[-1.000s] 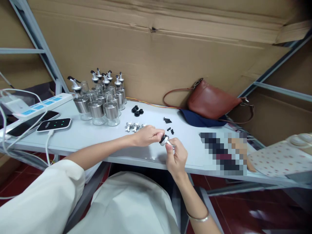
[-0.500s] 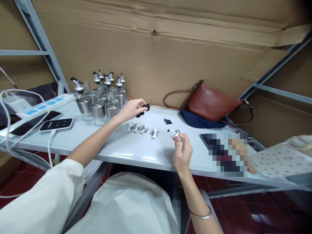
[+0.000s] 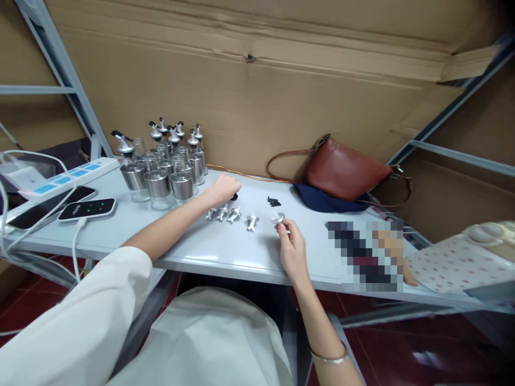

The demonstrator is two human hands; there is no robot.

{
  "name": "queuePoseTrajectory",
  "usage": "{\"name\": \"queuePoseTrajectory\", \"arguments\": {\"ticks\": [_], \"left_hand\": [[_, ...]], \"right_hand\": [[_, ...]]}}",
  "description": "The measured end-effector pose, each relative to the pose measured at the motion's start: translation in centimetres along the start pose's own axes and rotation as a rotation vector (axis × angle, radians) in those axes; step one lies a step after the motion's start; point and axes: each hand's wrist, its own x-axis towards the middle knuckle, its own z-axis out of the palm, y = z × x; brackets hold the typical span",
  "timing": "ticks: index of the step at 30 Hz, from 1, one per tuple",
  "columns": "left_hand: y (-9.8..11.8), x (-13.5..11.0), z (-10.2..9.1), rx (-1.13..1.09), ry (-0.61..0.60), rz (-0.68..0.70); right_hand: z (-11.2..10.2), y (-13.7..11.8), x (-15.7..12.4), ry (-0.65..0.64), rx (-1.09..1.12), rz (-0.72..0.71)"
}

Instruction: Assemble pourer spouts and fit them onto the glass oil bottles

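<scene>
My left hand (image 3: 223, 189) is curled over small black caps (image 3: 234, 197) at the back of the white table (image 3: 169, 241); what its fingers hold is hidden. My right hand (image 3: 290, 247) pinches a silver pourer spout (image 3: 278, 219) just above the table. Several loose silver spouts (image 3: 229, 214) lie in a row between the two hands. A cluster of glass bottles (image 3: 164, 171) with steel bands, some fitted with spouts, stands to the left of my left hand.
Small black parts (image 3: 274, 201) lie behind the spout. A brown handbag (image 3: 346, 170) on navy cloth sits at the back right. A power strip (image 3: 60, 177), a phone (image 3: 44, 201) and a charging device (image 3: 86, 209) with cables are at far left. A cardboard wall stands behind.
My left hand left the spout, reached back to the black caps and now rests curled over them. My right hand kept the spout and lowered it toward the table.
</scene>
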Motion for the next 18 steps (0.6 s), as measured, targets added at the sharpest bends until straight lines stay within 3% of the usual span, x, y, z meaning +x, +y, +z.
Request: {"name": "queuePoseTrajectory", "arguments": {"ticks": [12, 15, 18], "left_hand": [[-0.7, -1.4, 0.9, -0.028, 0.008, 0.034], [-1.0, -2.6, 0.9, -0.143, 0.114, 0.040], [-1.3, -4.3, 0.9, -0.402, 0.228, 0.063]], "right_hand": [[0.1, 0.1, -0.1, -0.090, -0.075, 0.025], [0.2, 0.1, -0.2, -0.088, -0.124, 0.012], [0.5, 0.0, -0.3, -0.076, -0.218, 0.015]]}}
